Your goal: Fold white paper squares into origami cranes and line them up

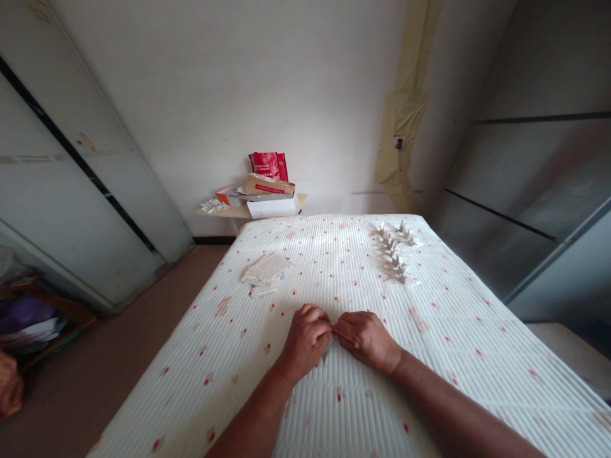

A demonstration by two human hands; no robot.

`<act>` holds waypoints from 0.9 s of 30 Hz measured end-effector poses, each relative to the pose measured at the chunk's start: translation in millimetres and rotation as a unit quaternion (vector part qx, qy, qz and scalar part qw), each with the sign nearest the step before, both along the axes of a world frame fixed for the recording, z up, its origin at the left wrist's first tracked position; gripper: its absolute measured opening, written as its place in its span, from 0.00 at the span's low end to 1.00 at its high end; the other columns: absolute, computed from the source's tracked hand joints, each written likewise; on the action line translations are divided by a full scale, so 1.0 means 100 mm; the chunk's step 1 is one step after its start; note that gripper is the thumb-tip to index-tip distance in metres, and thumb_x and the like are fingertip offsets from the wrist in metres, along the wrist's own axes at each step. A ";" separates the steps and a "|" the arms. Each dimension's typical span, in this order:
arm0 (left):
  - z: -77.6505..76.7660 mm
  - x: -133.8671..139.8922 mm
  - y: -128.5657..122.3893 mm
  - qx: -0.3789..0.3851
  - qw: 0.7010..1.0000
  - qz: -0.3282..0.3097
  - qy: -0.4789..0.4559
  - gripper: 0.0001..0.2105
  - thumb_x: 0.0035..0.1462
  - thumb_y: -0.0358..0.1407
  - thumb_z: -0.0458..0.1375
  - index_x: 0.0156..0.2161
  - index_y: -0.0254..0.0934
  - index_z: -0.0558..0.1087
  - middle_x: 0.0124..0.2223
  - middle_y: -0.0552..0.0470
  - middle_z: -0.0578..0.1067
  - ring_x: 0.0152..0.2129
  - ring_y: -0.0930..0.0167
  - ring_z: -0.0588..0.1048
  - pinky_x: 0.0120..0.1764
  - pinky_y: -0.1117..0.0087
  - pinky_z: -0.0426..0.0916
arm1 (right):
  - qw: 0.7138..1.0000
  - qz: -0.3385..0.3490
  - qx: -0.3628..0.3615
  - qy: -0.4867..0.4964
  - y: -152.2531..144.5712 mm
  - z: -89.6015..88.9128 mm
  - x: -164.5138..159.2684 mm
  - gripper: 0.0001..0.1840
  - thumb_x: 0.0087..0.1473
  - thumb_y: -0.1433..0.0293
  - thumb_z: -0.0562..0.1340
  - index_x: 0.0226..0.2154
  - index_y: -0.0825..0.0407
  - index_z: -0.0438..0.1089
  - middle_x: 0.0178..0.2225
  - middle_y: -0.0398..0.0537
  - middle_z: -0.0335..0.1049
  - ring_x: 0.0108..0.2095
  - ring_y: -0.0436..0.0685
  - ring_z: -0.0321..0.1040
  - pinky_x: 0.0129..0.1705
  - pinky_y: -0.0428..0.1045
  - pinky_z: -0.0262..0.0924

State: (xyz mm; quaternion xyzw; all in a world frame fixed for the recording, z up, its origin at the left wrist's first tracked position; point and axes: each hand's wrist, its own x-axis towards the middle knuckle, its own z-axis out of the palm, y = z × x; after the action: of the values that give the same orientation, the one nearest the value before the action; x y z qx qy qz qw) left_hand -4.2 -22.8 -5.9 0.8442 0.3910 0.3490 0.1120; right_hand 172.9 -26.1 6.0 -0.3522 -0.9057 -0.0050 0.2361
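Note:
My left hand (pixel 308 337) is closed around a small piece of folded paper (pixel 326 353), whose pointed end sticks out below the fingers. Close beside it, my right hand (pixel 367 340) pinches at the same piece, fingertips meeting those of the left. Most of the paper is hidden by the fingers. A loose pile of printed paper sheets (pixel 266 272) lies ahead to the left. Several folded paper cranes (pixel 394 257) stand in rows ahead to the right. All of this rests on a white ribbed, red-spotted cover (pixel 329 280).
Beyond the far edge, a small side table (pixel 224 213) carries a white box (pixel 272 207), a red bag (pixel 267 165) and small white folded pieces (pixel 214 205). Grey cabinets (pixel 534 165) stand at right, and a shelf with cloths (pixel 33 321) at left. A wall socket (pixel 399 142) sits behind.

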 end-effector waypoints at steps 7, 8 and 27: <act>0.01 0.00 -0.03 -0.002 1.000 -0.012 0.001 0.09 0.53 0.27 0.52 0.26 0.37 0.72 0.32 0.51 0.70 0.35 0.69 0.66 0.40 0.65 0.62 | 1.000 0.025 0.008 -0.008 0.02 -0.03 -0.03 0.12 0.55 0.74 0.51 0.23 0.53 0.63 0.23 0.44 0.64 0.23 0.49 0.58 0.27 0.46 0.49; 0.01 0.01 -0.03 -0.002 1.000 -0.011 0.000 0.09 0.53 0.26 0.51 0.26 0.37 0.72 0.32 0.50 0.70 0.35 0.69 0.66 0.40 0.65 0.62 | 1.000 0.025 0.009 -0.009 0.01 -0.03 -0.03 0.12 0.55 0.74 0.51 0.23 0.53 0.63 0.23 0.44 0.64 0.23 0.49 0.58 0.28 0.46 0.49; -0.02 -0.10 0.03 -0.071 0.995 0.017 -0.061 0.14 0.40 0.22 0.54 0.31 0.39 0.75 0.34 0.51 0.75 0.36 0.67 0.69 0.42 0.64 0.64 | 0.969 -0.055 -0.191 0.148 0.02 -0.04 0.06 0.07 0.49 0.75 0.57 0.32 0.51 0.68 0.31 0.45 0.70 0.30 0.50 0.66 0.33 0.44 0.57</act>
State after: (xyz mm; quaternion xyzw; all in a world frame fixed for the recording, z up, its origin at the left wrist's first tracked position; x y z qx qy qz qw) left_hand -14.5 -20.1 -7.8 0.8047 0.4210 0.3733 0.1892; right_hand 178.7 -24.1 1.9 -0.4368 -0.8241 0.2075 0.2949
